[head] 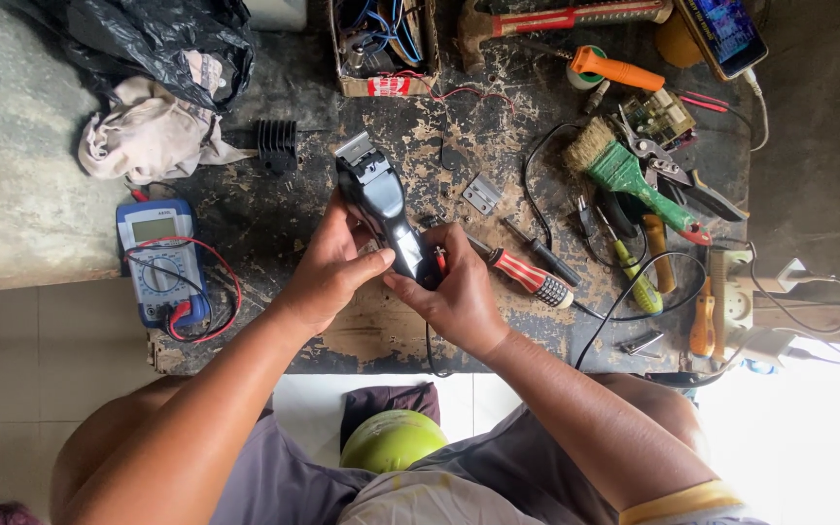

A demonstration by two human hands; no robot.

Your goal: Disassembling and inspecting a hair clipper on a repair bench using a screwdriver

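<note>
Both hands, left (328, 272) and right (454, 297), grip glossy black clipper (386, 209)

**Screens and a box on the worktop**

A blue-and-grey handheld multimeter (160, 262) with a pale rectangular screen is lying at the left edge of the worktop (381, 331). A lit smartphone screen (721, 31) is glowing blue at top right. An open cardboard box (384, 49) with a red-and-white label is sitting at top centre.

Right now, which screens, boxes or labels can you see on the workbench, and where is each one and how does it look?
Multimeter: left of the left hand, blue and grey body, pale rectangular screen, round dial.
Phone: top right corner, tilted, lit bluish screen.
Cardboard box: top centre, open, brown, blue wires inside, red and white strip on front.
</note>
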